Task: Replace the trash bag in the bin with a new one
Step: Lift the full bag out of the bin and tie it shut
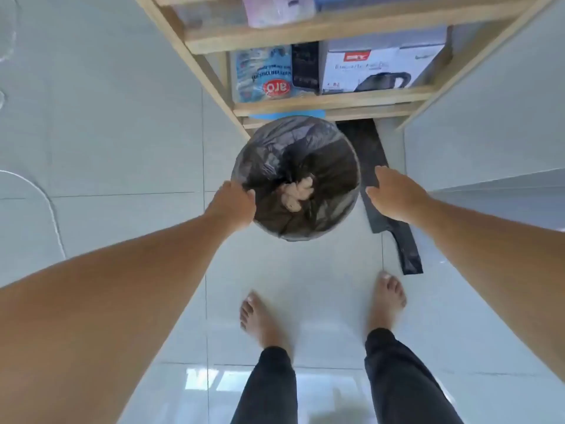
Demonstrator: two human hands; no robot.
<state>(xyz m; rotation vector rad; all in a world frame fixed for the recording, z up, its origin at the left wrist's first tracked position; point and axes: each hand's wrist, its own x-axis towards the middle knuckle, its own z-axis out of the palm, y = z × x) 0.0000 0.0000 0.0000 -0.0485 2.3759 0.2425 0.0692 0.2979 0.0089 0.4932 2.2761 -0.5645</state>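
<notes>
Head view: left hand (234,203) grips bin liner (275,145) rim; right hand (394,194) open, empty; "aro" pack (264,75) on shelf (333,101)

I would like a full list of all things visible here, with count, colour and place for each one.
bin: one, lined with a dark bag, on the floor before the shelf
old trash bag: one, dark grey, lining the bin
crumpled paper: one clump, beige, inside the bag
new trash bag: one, black, flat on the floor right of the bin
wooden shelf: one, light wood, top of view
blue packet: one, on the shelf
black packet: one, beside the blue one
kettle box: one, white, on the shelf
left hand: gripping the bin's rim
right hand: open, above the new bag
feet: two, bare, on the white tiles
</notes>
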